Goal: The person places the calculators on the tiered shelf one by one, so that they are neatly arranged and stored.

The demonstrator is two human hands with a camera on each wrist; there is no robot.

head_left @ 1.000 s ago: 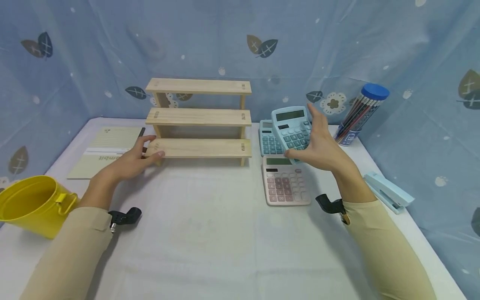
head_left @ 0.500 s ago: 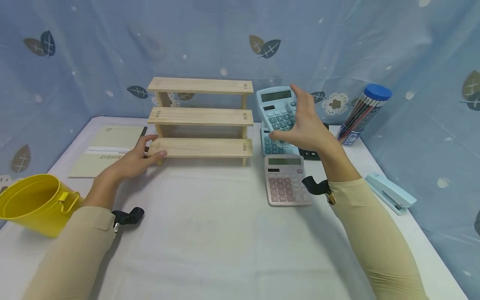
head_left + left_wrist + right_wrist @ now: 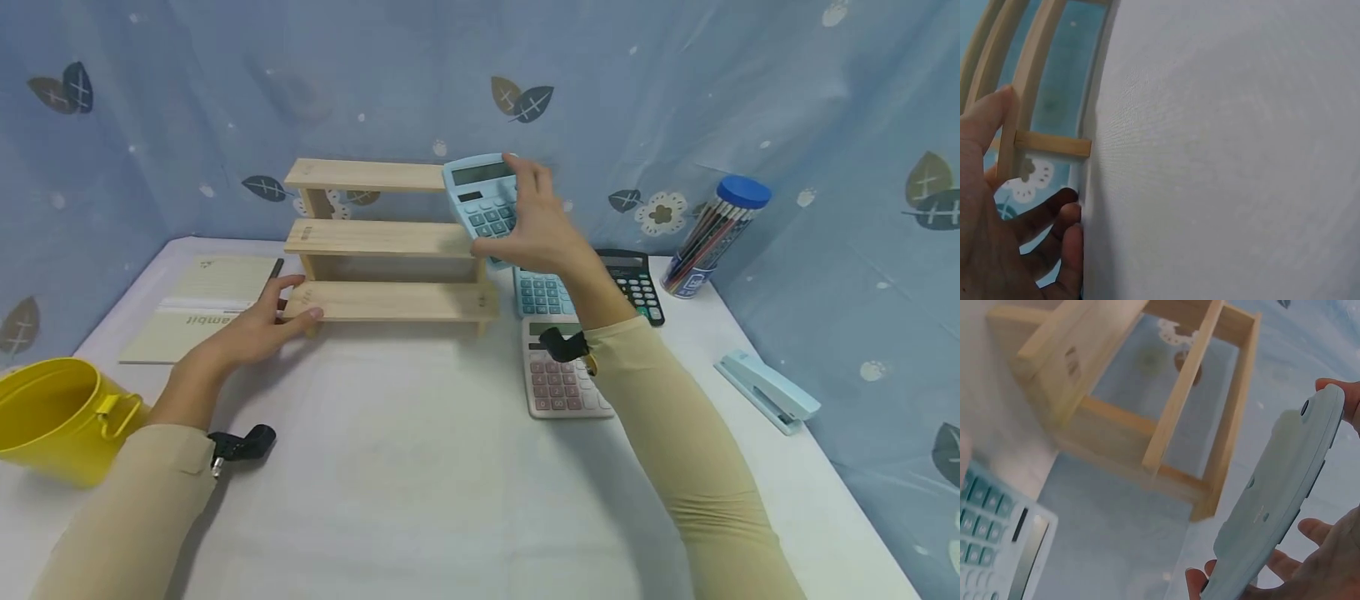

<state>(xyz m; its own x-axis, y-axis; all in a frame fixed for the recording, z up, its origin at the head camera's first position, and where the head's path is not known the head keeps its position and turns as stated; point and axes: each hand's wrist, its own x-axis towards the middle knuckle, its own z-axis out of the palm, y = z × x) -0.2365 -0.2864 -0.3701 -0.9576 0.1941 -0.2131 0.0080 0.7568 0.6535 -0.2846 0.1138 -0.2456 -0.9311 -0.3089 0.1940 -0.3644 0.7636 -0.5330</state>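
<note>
A three-tier wooden shelf (image 3: 390, 302) stands at the back of the table. My left hand (image 3: 243, 333) grips the left end of its lowest board, the thumb on the board in the left wrist view and the other fingers curled behind. In the air, my right hand (image 3: 543, 221) holds a light blue calculator (image 3: 480, 187) by its top and bottom edges. It tilts, keys toward me, overlapping the right ends of the two upper boards in the head view. Its pale back (image 3: 1279, 494) faces the right wrist camera, with the shelf beyond it.
Right of the shelf lie another blue calculator (image 3: 540, 293), a pink calculator (image 3: 558, 387) and a black calculator (image 3: 647, 292). Farther right are a tube of pencils (image 3: 708, 242) and a light blue stapler (image 3: 768, 390). A notebook (image 3: 168, 333) and yellow bucket (image 3: 67, 425) stand left.
My right hand has carried the blue calculator leftward and up, from above the other calculators to the shelf's right end. The black calculator has come into view. My left hand keeps its grip.
</note>
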